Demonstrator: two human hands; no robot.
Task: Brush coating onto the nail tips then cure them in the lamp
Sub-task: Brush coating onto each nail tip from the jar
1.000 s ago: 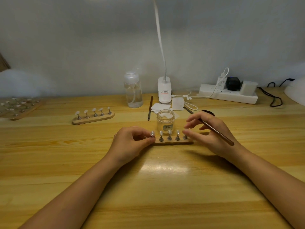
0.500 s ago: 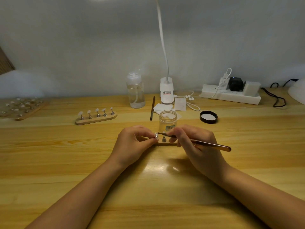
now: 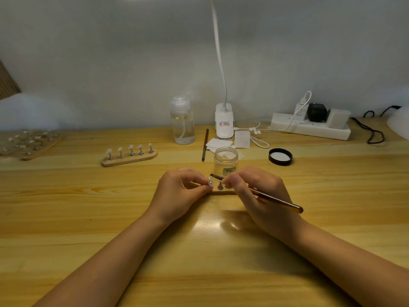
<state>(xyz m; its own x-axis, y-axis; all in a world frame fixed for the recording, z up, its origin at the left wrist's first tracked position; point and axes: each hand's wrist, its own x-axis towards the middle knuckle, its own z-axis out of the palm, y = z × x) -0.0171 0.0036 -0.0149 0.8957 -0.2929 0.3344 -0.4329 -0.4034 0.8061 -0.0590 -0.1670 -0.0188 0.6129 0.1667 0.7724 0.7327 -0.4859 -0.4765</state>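
My left hand (image 3: 181, 191) pinches the leftmost nail tip (image 3: 210, 181) on its metal peg at the left end of a small wooden holder (image 3: 222, 192). My right hand (image 3: 256, 191) grips a thin brown brush (image 3: 276, 200); its dark bristle end (image 3: 214, 176) points left, just above that tip. Most of the holder and its other tips are hidden behind my right hand; one bare peg (image 3: 220, 185) shows. An open clear jar (image 3: 225, 160) stands right behind the holder. The white curing lamp (image 3: 399, 127) is partly visible at the far right edge.
A second wooden holder (image 3: 129, 160) with several tips lies at mid left, more tips on a board (image 3: 31, 142) at far left. Behind the jar: a spare brush (image 3: 205, 144), white wipes (image 3: 218, 144), pump bottle (image 3: 182, 120), desk lamp base (image 3: 224, 120), black lid (image 3: 280, 156), power strip (image 3: 309, 127).
My right hand swung in from the holder's right end, turning the brush so its bristles reach the tip held by my left hand. The last half second shows little movement.
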